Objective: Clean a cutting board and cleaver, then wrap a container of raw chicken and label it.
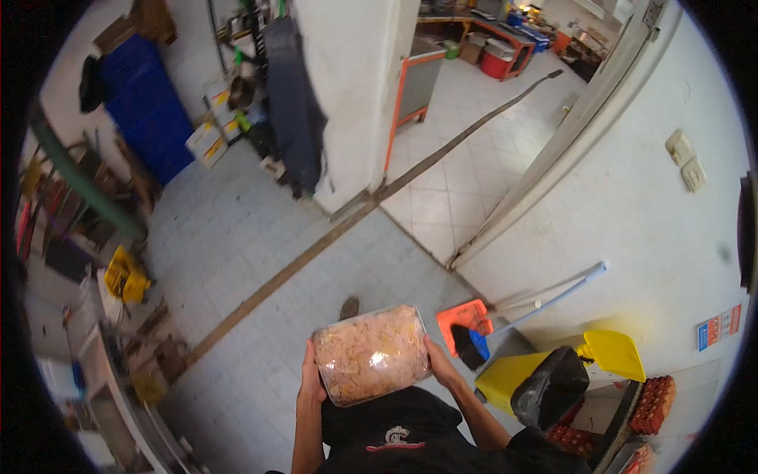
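Note:
Both of my hands carry a rectangular tray [373,355] in front of my black shirt. Pale pinkish food, perhaps minced or shredded meat, fills it under shiny clear plastic film. My left hand [312,373] grips the tray's left edge. On the opposite edge, my right hand [441,361] holds it with the thumb along the side. The fingers beneath the tray are hidden. Past the tray's far edge, the tip of a shoe [350,307] shows on the grey floor.
A yellow bin [512,379] with a black liner stands at right, near an orange dustpan [465,317] and a blue-handled broom [551,302]. Egg trays [653,404] lie farther right. A dark strip [284,272] crosses the floor through the doorway. Blue panels [142,106] stand at left.

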Tool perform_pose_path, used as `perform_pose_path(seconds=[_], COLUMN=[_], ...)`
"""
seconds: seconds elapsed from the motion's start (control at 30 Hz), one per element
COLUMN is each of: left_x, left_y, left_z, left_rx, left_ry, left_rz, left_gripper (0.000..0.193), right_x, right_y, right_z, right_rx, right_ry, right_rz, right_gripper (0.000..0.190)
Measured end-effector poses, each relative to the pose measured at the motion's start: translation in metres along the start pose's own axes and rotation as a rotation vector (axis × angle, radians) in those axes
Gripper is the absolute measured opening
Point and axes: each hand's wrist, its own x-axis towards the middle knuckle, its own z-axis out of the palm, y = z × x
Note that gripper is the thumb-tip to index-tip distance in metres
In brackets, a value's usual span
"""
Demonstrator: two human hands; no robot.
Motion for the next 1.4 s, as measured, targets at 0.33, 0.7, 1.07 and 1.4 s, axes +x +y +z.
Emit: perform_pose_path(seconds=[0.33,0.7,1.07,1.4], left_x=[0.245,0.511,0.787,1.044], left_y=[0.13,0.142,0.211,0.161], left_z=[0.089,0.21,0.442,0.587], left_rx=[0.34,0.584,0.133,0.061], left_ry=[-0.143,-0.135,-0.245,-0.313], left_rz=[-0.275,-0.45,-0.094,-0.007], left_gripper=[0.061,0.064,0.066,0.058], right_x=[0.146,0.368,0.631,0.78], right_y=[-0.188,-0.236,-0.453,-0.443], right_z=[-0.013,-0.161,-0.335,-0.61], right_rx=[0.509,0.652,0.321,0.262], right_ry=[0.279,0.309,0.108,0.425], right_rz=[0.223,0.19,0.09,0.275], right_gripper=[0.071,0.078,0.079,0.08])
